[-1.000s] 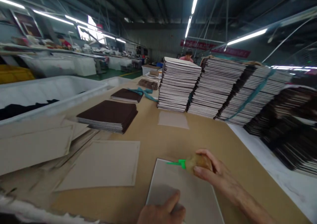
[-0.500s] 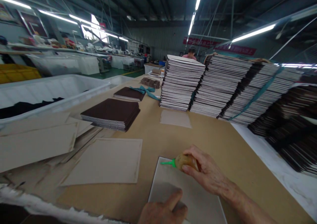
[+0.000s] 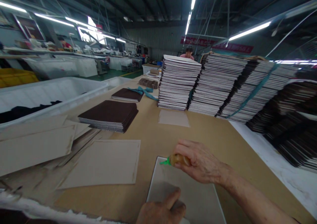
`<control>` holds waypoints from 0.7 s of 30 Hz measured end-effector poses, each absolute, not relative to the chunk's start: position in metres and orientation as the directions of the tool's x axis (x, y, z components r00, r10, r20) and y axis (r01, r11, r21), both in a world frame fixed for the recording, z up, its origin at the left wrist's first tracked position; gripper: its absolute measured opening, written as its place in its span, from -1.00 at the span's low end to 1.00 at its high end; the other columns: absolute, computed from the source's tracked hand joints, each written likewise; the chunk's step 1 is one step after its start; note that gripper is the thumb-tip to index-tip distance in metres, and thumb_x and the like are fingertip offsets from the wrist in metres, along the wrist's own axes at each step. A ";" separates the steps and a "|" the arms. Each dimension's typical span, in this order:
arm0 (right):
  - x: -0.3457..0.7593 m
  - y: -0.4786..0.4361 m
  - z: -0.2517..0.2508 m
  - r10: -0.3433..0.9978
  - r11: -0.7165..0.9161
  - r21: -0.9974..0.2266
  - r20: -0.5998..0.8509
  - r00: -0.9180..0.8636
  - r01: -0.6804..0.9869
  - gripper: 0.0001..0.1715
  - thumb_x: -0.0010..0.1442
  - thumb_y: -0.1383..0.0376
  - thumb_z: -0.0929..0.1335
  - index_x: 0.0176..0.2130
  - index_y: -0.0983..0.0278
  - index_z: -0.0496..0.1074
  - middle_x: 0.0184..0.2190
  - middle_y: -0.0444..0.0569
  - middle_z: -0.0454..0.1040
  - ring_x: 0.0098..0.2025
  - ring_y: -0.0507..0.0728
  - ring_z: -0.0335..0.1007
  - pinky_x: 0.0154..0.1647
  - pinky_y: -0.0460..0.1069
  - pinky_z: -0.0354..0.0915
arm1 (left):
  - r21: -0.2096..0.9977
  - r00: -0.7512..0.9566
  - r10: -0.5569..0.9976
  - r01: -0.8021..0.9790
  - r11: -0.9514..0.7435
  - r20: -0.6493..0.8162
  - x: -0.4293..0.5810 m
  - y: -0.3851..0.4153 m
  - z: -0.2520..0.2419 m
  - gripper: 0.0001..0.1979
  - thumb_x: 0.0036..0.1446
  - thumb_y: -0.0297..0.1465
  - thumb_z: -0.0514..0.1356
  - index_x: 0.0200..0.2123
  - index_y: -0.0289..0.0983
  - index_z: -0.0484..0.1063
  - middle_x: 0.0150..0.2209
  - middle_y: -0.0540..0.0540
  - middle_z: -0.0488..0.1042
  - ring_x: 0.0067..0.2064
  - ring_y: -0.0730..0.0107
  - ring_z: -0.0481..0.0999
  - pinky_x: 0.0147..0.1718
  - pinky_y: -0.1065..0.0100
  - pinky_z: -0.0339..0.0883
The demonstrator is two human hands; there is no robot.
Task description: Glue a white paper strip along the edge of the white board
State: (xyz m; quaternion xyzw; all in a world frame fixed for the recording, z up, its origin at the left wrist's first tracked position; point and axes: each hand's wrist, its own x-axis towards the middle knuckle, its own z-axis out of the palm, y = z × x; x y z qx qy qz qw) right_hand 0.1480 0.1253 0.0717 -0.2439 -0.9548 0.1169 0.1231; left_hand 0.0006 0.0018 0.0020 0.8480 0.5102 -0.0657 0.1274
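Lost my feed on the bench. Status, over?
Right hand gripping glue bottle, green nozzle at grey board's far-left corner. Left hand pressing board's near edge. Nothing blocking.

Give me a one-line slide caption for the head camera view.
Right hand tips a green-nozzled amber glue bottle over a grey cardboard sheet steadied by the left hand.

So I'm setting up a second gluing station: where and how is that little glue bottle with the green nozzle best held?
Grip the glue bottle around its rounded amber body, coming from the blunt rear end, as the right hand does now. It lies nearly level with the green nozzle aimed left over the grey board, so that end must stay free. The left hand presses the board's near edge.
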 end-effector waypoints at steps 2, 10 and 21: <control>0.149 0.128 0.074 0.509 0.841 -0.311 0.173 -0.843 0.444 -0.86 0.23 0.25 0.38 -0.24 0.22 0.31 -0.32 -0.17 0.30 -0.30 0.06 0.25 -0.31 -0.04 0.08 | 0.119 0.432 0.857 0.902 -0.416 -0.282 0.003 0.002 0.000 -0.66 0.23 -0.39 0.06 0.04 0.04 0.36 0.26 0.06 0.18 -0.34 0.04 0.61 -0.51 -0.01 0.55; 0.154 0.136 0.074 0.600 0.758 -0.427 0.158 -0.785 0.493 -0.85 0.20 0.24 0.41 -0.26 0.21 0.35 -0.35 -0.23 0.33 -0.35 0.02 0.22 -0.35 -0.06 0.03 | 0.158 0.434 0.846 0.901 -0.404 -0.310 0.002 0.002 0.006 -0.62 0.22 -0.41 0.07 0.09 0.04 0.33 0.27 0.05 0.15 -0.27 0.01 0.61 -0.43 -0.02 0.56; 0.150 0.136 0.080 0.630 0.735 -0.433 0.151 -0.761 0.522 -0.84 0.14 0.27 0.42 -0.30 0.23 0.34 -0.37 -0.21 0.35 -0.36 0.03 0.22 -0.38 -0.07 -0.02 | 0.124 0.391 0.820 0.919 -0.375 -0.418 0.007 0.006 0.008 -0.58 0.23 -0.43 0.05 0.12 0.04 0.29 0.29 0.09 0.06 -0.24 0.02 0.60 -0.39 -0.04 0.56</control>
